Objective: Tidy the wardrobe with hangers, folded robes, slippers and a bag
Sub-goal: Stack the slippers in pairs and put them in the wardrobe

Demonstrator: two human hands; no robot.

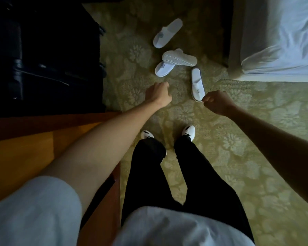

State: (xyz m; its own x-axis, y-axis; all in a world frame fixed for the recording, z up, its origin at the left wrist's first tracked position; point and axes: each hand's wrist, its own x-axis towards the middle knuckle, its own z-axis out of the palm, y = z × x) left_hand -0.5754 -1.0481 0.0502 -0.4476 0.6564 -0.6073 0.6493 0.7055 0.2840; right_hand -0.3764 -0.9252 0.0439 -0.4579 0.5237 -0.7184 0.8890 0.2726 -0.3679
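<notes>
Both arms reach down over the carpet. Nearest slipper lies lengthwise away from me, toe end touching the right hand, whose fingers pinch its rim. Left hand, loosely curled, empty, hovers beside it; three more slippers lie farther out.

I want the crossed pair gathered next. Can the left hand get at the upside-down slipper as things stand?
Probably yes. The left hand hangs over bare carpet just short of the upside-down slipper, which lies sole-up across another slipper. Nothing lies between them, and the hand seems to hold nothing.
</notes>
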